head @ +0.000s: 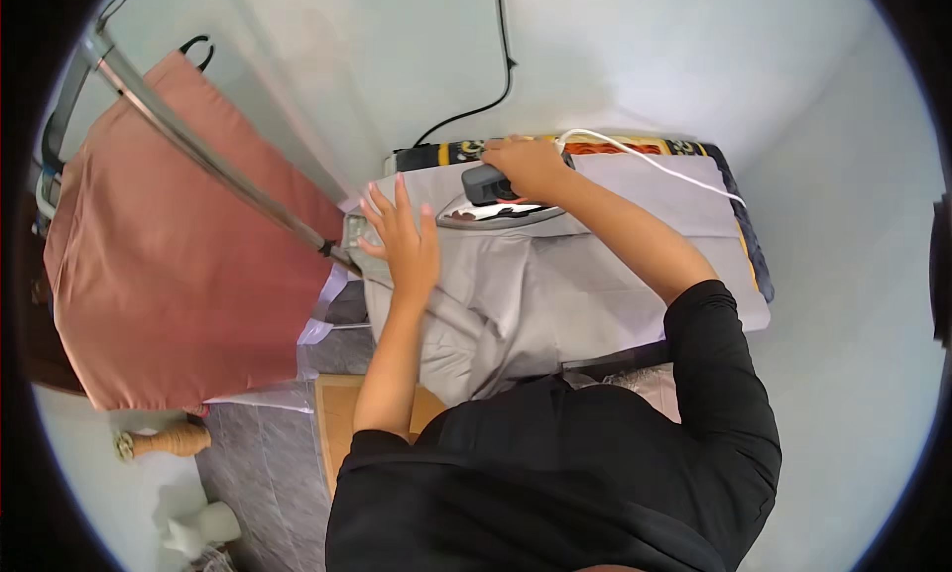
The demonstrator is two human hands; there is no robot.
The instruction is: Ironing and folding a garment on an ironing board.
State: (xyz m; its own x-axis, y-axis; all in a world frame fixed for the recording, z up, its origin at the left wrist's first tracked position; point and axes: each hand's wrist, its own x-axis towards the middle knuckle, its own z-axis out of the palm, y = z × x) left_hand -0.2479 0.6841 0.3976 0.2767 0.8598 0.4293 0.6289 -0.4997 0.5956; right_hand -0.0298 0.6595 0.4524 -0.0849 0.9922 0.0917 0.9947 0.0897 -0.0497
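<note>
My right hand [532, 169] is closed around the handle of a clothes iron [494, 200], whose shiny soleplate housing rests on light grey fabric [520, 274]. The iron's tip points left, towards my left hand [405, 237]. That hand lies with fingers spread over the left part of the fabric and grips nothing. Smooth at the back and right, the fabric is bunched and creased at the front left. Beneath it, a dark patterned cloth [725, 167] with yellow and orange parts shows along the back and right edges. A white cord [669, 169] runs from the iron to the right.
At the left, a salmon-coloured cloth [201, 252] hangs beside a slanting metal pole [216, 167]. A black cable [508, 59] runs down the wall behind the board. Below left are a woven vase [171, 440] and a brown board [335, 416] on the grey floor [253, 468].
</note>
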